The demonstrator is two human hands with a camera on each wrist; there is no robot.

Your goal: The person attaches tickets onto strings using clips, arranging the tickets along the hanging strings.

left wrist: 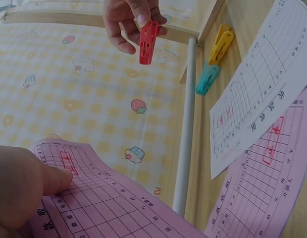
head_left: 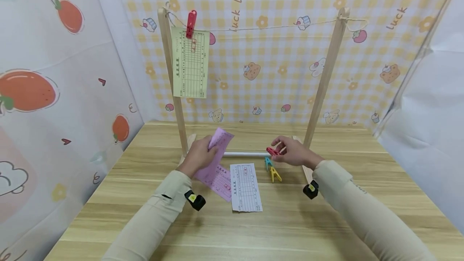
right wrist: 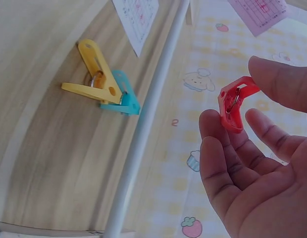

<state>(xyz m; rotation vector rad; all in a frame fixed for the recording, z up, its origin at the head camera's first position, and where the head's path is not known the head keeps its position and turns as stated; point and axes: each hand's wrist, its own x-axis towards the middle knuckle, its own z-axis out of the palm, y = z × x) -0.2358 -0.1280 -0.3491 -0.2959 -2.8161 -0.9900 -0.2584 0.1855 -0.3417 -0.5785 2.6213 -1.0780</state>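
My left hand (head_left: pixel 198 157) grips a pink printed slip (head_left: pixel 220 142) raised over the table, its thumb pressed on the paper in the left wrist view. Between thumb and fingertips, my right hand (head_left: pixel 296 153) pinches a red clothespin (right wrist: pixel 231 104) above the wooden frame's base bar. A teal clothespin (head_left: pixel 268 163) and a yellow clothespin (head_left: pixel 275 175) lie together on the table just below that hand. Beneath the left hand lies another pink slip (head_left: pixel 224 184), partly overlapped by a white slip (head_left: pixel 247 190).
A string (head_left: pixel 253 29) runs between two wooden posts (head_left: pixel 326 79). At its left end a second red clothespin (head_left: pixel 191 25) holds a yellow-green slip (head_left: pixel 191 67). A white bar (head_left: pixel 246 154) joins the posts low down. Patterned cloth (head_left: pixel 275 104) hangs behind.
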